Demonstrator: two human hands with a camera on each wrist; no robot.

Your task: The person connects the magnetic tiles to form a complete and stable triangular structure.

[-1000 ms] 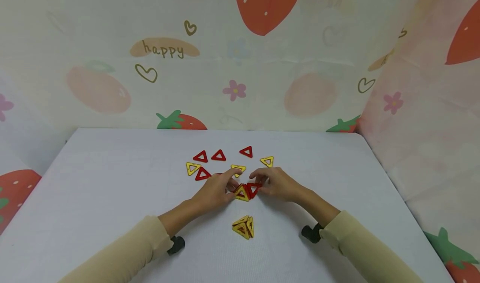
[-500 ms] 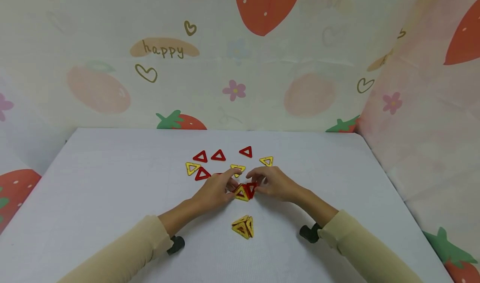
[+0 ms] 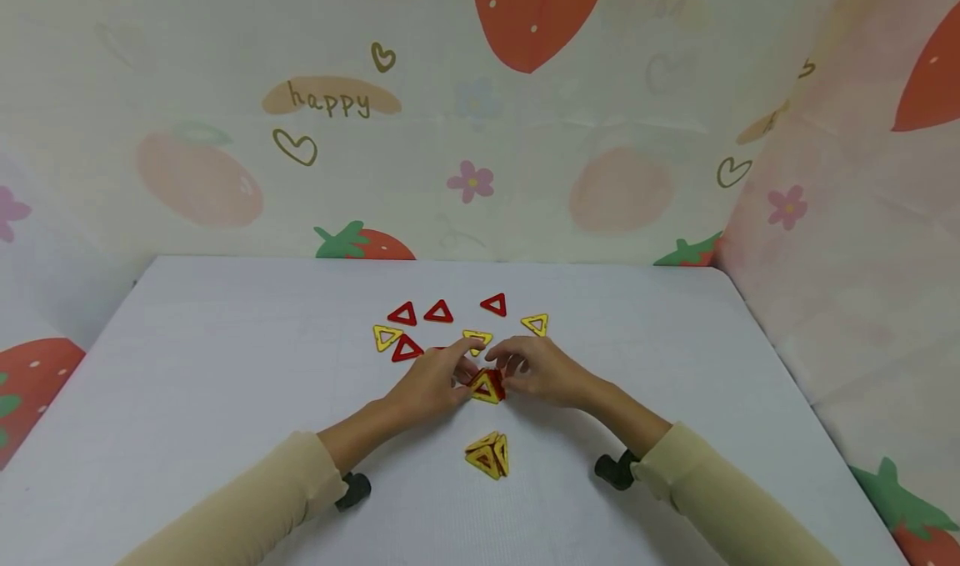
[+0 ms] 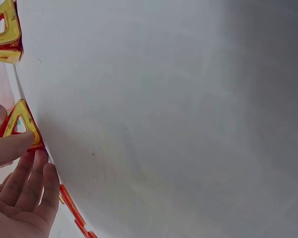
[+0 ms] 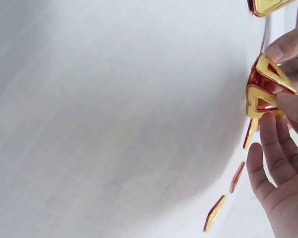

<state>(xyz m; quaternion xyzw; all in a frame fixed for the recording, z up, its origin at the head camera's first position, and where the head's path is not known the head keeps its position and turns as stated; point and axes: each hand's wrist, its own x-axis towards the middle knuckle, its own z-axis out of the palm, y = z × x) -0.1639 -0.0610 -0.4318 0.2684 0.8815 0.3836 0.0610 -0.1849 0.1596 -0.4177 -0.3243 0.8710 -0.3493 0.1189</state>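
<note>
Red and yellow triangle cluster (image 3: 490, 393), one, held at mid-tabletop (image 3: 225, 366) between left hand (image 3: 431, 378) and right hand (image 3: 551, 372), fingers of each clamped on it. Yellow-faced pyramid (image 3: 487, 456), one, nearer the person, apart. Loose red triangles (image 3: 408, 357) and yellow triangles (image 3: 387, 329), open-centred, scattered beyond. Strawberry-printed backdrop (image 3: 525, 116) behind.

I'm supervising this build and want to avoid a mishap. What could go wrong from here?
The triangle cluster could split or tip if the left grip and right grip press unevenly, since both hold it. In the head view, the left grip overlaps a loose yellow triangle and might nudge it aside.
</note>
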